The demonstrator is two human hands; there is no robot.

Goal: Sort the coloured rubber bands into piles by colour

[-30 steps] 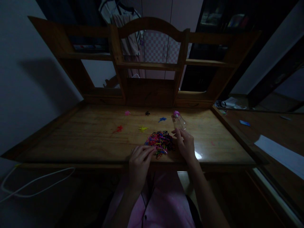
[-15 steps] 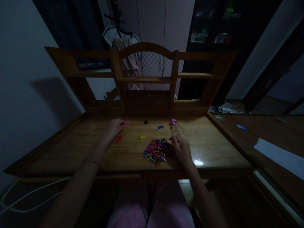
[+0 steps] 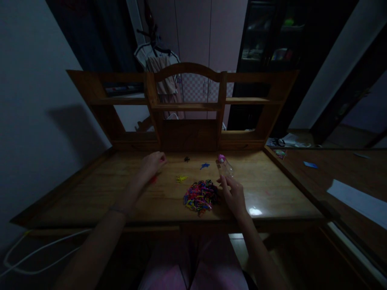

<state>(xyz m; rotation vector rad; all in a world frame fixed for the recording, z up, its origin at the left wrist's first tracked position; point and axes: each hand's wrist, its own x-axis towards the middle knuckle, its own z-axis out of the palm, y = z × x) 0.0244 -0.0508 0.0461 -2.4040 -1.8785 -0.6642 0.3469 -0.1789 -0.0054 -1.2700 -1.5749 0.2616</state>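
Note:
My left hand [image 3: 152, 164] is over the small pink pieces [image 3: 162, 160], its fingers closed together. What its fingertips hold, if anything, is hidden. Partly behind that wrist lies a small red group [image 3: 153, 179]. My right hand [image 3: 233, 195] rests on the table at the right edge of a mixed heap of small coloured bands [image 3: 201, 196], with fingers loosely bent and slightly apart. Just beyond its fingertips lies a clear bottle with a pink top [image 3: 227, 167]. Separate little groups of yellow [image 3: 181, 178], blue [image 3: 204, 165] and black [image 3: 186, 159] pieces are behind the heap.
A wooden shelf unit [image 3: 189, 106] stands along the back of the wooden desk [image 3: 99, 189]. Raised edges border the desk's sides. On the right, another wooden surface [image 3: 298, 173] bears a white paper sheet [image 3: 358, 203] and a blue card [image 3: 310, 164]. A white cable hangs at lower left.
My left hand has moved slightly to the right and now covers more of the pink pieces. My right hand stays beside the heap. The whole view has shifted a little.

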